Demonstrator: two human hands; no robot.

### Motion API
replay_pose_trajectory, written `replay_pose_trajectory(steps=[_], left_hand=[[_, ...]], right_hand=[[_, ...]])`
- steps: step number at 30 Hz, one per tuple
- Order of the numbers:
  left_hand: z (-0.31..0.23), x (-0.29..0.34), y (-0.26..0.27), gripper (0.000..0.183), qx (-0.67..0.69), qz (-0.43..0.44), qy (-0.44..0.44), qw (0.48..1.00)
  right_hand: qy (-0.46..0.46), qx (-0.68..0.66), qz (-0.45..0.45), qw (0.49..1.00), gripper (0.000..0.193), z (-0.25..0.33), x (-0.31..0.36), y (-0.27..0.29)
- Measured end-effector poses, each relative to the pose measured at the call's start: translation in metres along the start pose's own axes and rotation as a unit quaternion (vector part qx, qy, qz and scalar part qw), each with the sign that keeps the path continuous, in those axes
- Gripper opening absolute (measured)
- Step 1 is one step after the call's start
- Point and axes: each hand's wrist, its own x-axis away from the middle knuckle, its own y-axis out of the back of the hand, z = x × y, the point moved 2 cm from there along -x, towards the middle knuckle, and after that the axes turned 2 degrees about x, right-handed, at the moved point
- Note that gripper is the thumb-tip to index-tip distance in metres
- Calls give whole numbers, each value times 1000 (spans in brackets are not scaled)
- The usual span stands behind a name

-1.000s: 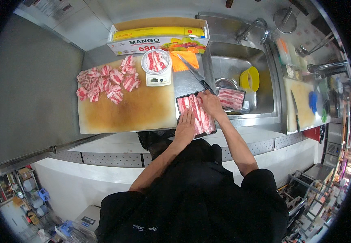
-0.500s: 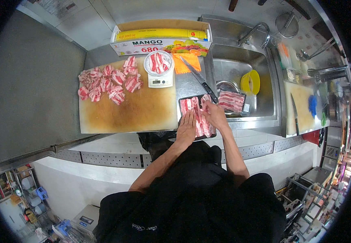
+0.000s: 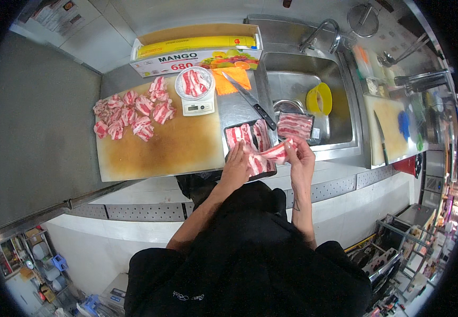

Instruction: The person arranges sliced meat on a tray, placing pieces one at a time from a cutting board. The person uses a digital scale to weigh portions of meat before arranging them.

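Observation:
A black tray [image 3: 273,172] of sliced pork belly [image 3: 261,135] lies close in front of me on the steel counter. My left hand [image 3: 235,168] rests on the meat with its fingers stretched out. Between the thumb and fingers of my right hand [image 3: 301,160] is the end of a pork belly slice [image 3: 275,154]. That slice stretches from the tray, by my left fingertips, over the tray's right side. Beyond the tray, a white kitchen scale [image 3: 198,107] carries a few slices [image 3: 194,83] in a round dish. Bunched pork slices [image 3: 144,105] sit in several small piles on the cutting board [image 3: 157,156].
A black-handled knife [image 3: 249,99] lies between the tray and an orange cloth [image 3: 234,80]. A second meat tray [image 3: 295,126] sits at the sink's near left corner. The sink [image 3: 340,134] holds a yellow container [image 3: 319,99]. A cling-film box [image 3: 197,62] stands behind the scale.
My right hand has moved to the right, drawing a slice up and out across the tray's side. My left hand stays on the meat. The whole view has shifted slightly.

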Motion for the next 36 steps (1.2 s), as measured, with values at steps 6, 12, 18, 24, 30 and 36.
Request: replay_pose_trajectory(steps=[6,12,18,24,30,36], left_hand=[[-41,1,44,77,540,-82,23,837],[-48,-12,54,35,381,-18,-22,924],[-44,-10,61,24,381,152,112,905],[-36,-4,41,32,418,229,117,871],[-53,2,65,48,370,224,177,884],[-63,2,68,50,443,243,248,827]], right_hand=[[-62,-97,17,993,13,1,-1,-12],[-85,-129,46,987,9,-7,-6,-12],[16,3,46,999,20,-8,-7,-4],[28,147,98,984,16,-26,4,-10],[130,310,-12,942,13,-49,0,-14],[20,225,73,971,14,-44,1,-21]])
